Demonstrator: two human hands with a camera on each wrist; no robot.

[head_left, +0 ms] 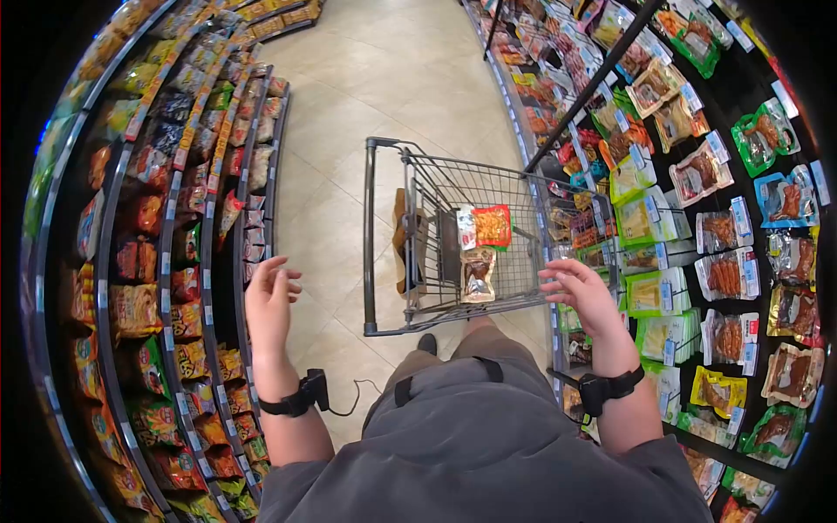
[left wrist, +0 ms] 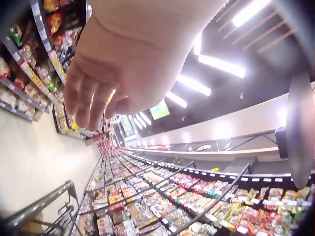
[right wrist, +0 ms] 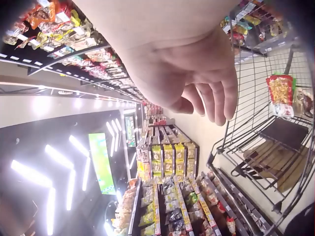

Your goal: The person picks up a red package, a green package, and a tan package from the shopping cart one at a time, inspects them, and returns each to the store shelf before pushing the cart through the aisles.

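Observation:
My left hand (head_left: 270, 307) is raised beside the left shelves, fingers loosely bent and holding nothing. On the other side, my right hand (head_left: 582, 295) hangs over the cart's right end, also empty, its fingers relaxed. Between them stands a wire shopping cart (head_left: 369, 235), touched by neither hand as far as I can see. Inside it lie a red and orange food packet (head_left: 493, 227) and a beige packet with brown contents (head_left: 478, 275). The right wrist view shows my right hand (right wrist: 197, 78) near the basket wires, fingers pointing down.
Shelves of bagged snacks (head_left: 135, 309) line the left side. Hanging food packs (head_left: 728, 275) fill the rack on the right, with a dark slanting bar (head_left: 593, 83) in front. Tiled floor (head_left: 384, 70) runs ahead between them. A brown item (head_left: 406, 244) sits low beneath the cart's handle end.

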